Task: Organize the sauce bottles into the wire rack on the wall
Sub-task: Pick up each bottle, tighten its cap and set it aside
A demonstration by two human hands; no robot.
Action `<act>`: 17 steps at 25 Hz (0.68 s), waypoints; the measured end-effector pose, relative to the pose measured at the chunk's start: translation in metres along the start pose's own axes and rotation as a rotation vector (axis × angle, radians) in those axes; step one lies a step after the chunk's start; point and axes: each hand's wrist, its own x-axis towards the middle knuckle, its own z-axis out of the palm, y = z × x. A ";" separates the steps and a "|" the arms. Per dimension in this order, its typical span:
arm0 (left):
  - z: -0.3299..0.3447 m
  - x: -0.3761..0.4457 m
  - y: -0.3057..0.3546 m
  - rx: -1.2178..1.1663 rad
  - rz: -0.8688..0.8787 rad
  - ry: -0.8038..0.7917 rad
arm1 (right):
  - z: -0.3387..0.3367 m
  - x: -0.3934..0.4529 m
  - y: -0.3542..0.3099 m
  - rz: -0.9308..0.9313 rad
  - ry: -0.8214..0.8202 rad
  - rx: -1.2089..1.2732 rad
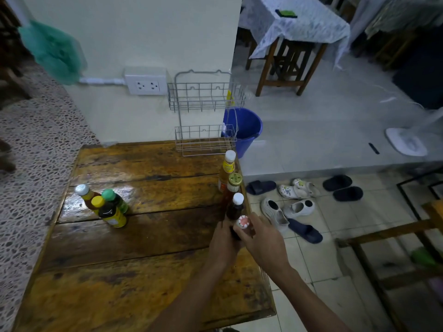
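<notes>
Red-capped bottle [242,224] gripped by both hands, L [223,245] & R [265,245]; label prob. hidden.

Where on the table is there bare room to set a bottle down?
Free: the middle of the table between the left bottles and the right-edge bottles, and the near end. Both rack shelves look empty. Crowded: the right edge, where both hands hold a bottle.

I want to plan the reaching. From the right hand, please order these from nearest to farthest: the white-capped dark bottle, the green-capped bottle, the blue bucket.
From the right hand:
1. White-capped dark bottle, just beyond the fingers, at the table's right edge.
2. Blue bucket, on the floor behind the table.
3. Green-capped bottle, far left on the table.
</notes>
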 end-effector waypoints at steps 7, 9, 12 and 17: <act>0.002 0.006 -0.013 -0.053 -0.024 -0.008 | 0.016 0.004 0.007 0.014 -0.006 -0.046; 0.002 0.006 -0.013 -0.039 -0.008 -0.003 | 0.017 0.004 0.006 0.034 -0.011 -0.035; 0.003 0.009 -0.017 0.017 0.020 -0.009 | 0.019 0.004 0.007 0.035 -0.006 -0.034; -0.008 0.002 -0.029 0.094 0.007 -0.036 | 0.018 -0.015 0.004 0.174 -0.017 -0.112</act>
